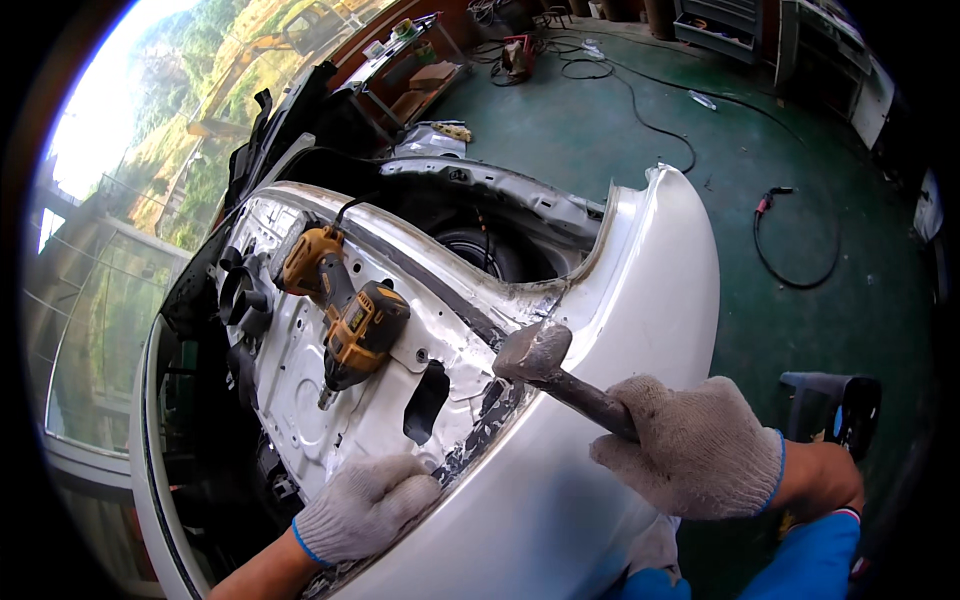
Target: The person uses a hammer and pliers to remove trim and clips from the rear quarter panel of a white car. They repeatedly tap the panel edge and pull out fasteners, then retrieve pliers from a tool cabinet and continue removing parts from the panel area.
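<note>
My right hand (700, 445), in a knitted work glove, is closed round the handle of a hammer (535, 352). The hammer's blocky, worn head is over the seam at the upper edge of a white car body panel (600, 420). Against that seam, lower left, my gloved left hand (370, 505) rests with its fingers curled; whatever may be in them is hidden. A yellow-and-black cordless power tool (365, 325) lies on the bare metal deck (310, 415) beyond my left hand. Dark, scraped patches run along the seam between both hands.
An open well with a dark tyre (480, 255) lies at the far side of the car body. A torch with a cable (770, 205) is on the green floor to the right, and a dark stool (830, 400) stands nearer. A workbench (405, 50) is at the back.
</note>
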`<act>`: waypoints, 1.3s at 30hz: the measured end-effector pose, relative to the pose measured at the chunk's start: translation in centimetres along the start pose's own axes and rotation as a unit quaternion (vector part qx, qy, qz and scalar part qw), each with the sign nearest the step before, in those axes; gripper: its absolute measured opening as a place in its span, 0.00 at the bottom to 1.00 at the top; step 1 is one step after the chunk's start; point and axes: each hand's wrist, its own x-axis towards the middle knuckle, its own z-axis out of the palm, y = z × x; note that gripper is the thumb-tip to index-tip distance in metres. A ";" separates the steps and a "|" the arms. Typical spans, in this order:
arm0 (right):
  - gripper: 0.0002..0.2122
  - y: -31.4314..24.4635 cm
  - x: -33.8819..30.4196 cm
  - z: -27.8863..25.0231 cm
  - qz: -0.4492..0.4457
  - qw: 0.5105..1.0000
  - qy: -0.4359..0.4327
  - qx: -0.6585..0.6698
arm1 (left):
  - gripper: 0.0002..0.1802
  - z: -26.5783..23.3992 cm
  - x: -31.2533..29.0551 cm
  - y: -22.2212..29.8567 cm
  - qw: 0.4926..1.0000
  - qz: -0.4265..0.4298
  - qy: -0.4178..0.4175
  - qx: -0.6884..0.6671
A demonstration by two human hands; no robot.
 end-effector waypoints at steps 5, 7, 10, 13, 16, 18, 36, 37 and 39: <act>0.15 0.9 0.9 0.4 0.017 0.992 -0.106 -0.058 | 0.15 -0.3 0.0 0.4 0.999 -0.037 -0.006 -0.032; 0.15 1.0 0.9 -0.2 -0.001 0.997 -0.072 -0.033 | 0.13 0.0 0.0 0.2 0.999 -0.026 0.006 -0.044; 0.15 0.8 1.1 -1.0 0.002 0.997 -0.077 -0.014 | 0.14 -0.1 0.2 0.3 0.998 -0.031 0.001 -0.049; 0.15 1.1 2.2 -0.7 0.038 0.979 -0.197 -0.039 | 0.14 -0.3 0.1 0.6 0.998 -0.036 -0.003 -0.046; 0.15 1.1 2.1 -1.5 0.002 0.991 -0.137 -0.003 | 0.14 -0.2 0.3 0.3 0.999 -0.026 -0.005 -0.040; 0.14 1.0 2.7 -1.2 0.015 0.985 -0.173 -0.022 | 0.13 -0.2 0.3 0.1 0.999 -0.019 -0.004 -0.040; 0.18 7.5 -3.8 -3.0 0.123 0.927 -0.060 0.350 | 0.14 0.2 -1.3 1.1 0.995 0.019 0.093 0.040; 0.16 8.2 -5.6 -2.7 0.166 0.907 -0.039 0.386 | 0.16 0.5 -1.6 2.0 0.987 0.036 0.135 0.084; 0.14 9.2 -9.1 -1.9 0.252 0.855 0.006 0.454 | 0.21 1.4 -1.6 3.9 0.958 0.092 0.208 0.175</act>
